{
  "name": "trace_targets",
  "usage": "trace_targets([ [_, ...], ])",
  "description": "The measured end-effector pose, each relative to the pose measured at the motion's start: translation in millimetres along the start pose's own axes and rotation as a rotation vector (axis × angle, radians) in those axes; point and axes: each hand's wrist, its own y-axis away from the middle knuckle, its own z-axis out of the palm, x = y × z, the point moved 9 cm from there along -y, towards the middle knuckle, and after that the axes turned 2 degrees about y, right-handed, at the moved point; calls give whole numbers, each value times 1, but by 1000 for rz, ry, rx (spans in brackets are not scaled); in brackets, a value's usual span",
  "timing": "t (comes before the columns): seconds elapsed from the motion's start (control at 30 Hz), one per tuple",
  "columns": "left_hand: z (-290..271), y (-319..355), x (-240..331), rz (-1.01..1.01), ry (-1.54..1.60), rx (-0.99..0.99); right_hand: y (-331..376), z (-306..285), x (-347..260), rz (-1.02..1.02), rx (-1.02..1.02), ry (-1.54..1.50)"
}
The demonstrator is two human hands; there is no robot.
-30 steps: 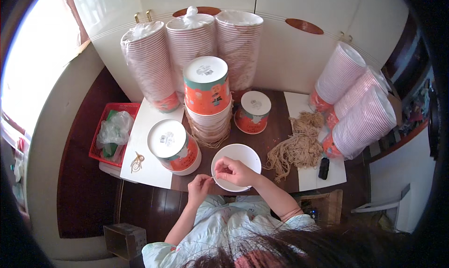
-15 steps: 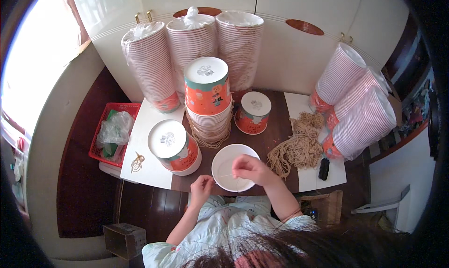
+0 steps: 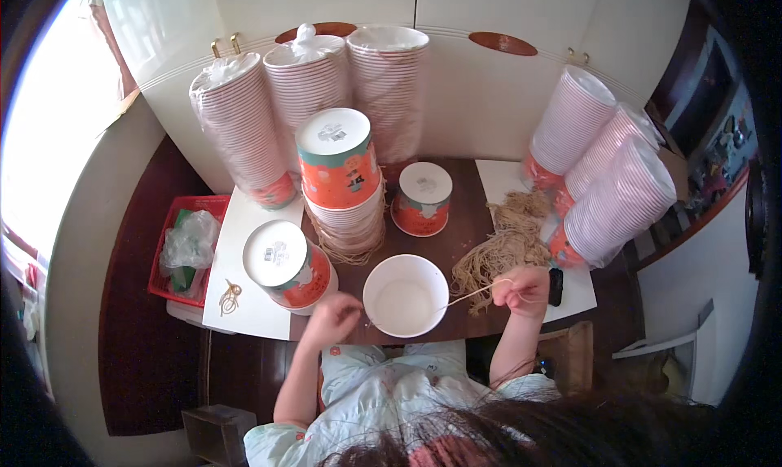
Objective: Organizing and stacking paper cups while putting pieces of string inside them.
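Note:
A white paper bucket (image 3: 406, 292) stands mouth up at the table's front edge, right in front of me. My right hand (image 3: 523, 291) is closed on a thin tan cord (image 3: 474, 294), which stretches taut to the bucket's right side. A loop of the cord hangs about the fingers. Beside the bucket's left rim, my left hand (image 3: 334, 320) is closed, its fingertips pinched together. What lies between those fingertips is too small to make out. Behind my right hand a pile of tan cords (image 3: 513, 231) is heaped on the table.
Upturned orange printed buckets stand at the left (image 3: 277, 259), behind (image 3: 338, 165) and at centre right (image 3: 422, 198). Tall wrapped bucket stacks rise at the back left (image 3: 240, 129) and right (image 3: 615, 202). Left are coiled cord (image 3: 230, 297) and a red basket (image 3: 155, 284); a black object (image 3: 555, 288) lies right.
My right hand has moved from above the bucket out to the right, drawing the cord with it. The left hand has shifted slightly leftward. The whole view has shifted a little.

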Motion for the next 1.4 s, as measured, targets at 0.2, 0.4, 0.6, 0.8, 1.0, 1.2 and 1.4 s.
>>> trace_targets([
  [0.2, 32, -90, 50, 292, -349, -139, -3, 7, 17, 87, -10, 264],
  [0.4, 119, -130, 3, 406, -329, -364, 12, 20, 60, 506, 30, -62],
  [0.6, 101, -121, 18, 220, -385, -352, 15, 1, 67, 504, 97, 890],
  [0.8, 38, -71, 22, 57, -232, 177, 31, 9, 109, 570, 117, 1094],
  [1.0, 45, -31, -4, -115, -30, 299, 45, 19, 156, 532, 62, 1090],
  [1.2, 51, -13, -26, -205, 125, 341, 44, 25, 157, 543, 58, 1243],
  [1.4, 52, -12, -25, -198, 138, 334, 41, 28, 156, 500, 62, 1265],
])
